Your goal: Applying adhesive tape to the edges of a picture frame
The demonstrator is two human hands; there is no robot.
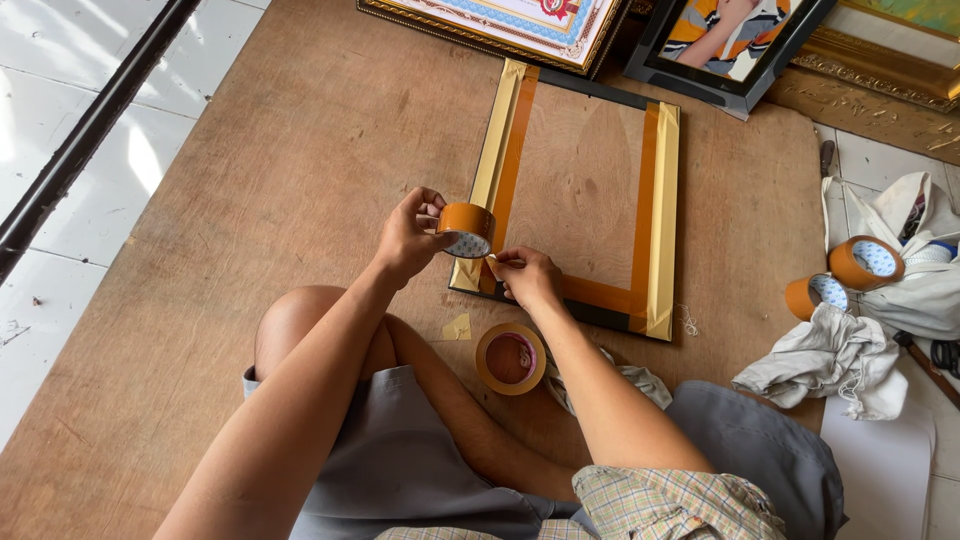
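Note:
My left hand (408, 237) holds a roll of brown tape (466, 229) just above the near left corner of a picture frame back (580, 180). The frame lies flat on a brown board, its edges covered with gold paper and brown tape strips. My right hand (527, 276) pinches the free end of the tape and presses at the frame's near edge, close to that corner. A second tape roll (510, 358) lies flat on the board just in front of the frame, between my knees.
Two more brown tape rolls (845, 277) lie at the right beside crumpled white cloths (835, 362). Framed pictures (500, 22) lean along the far edge. The brown board (250, 200) rests on white floor tiles (60, 120). A dark tool handle (928, 365) lies far right.

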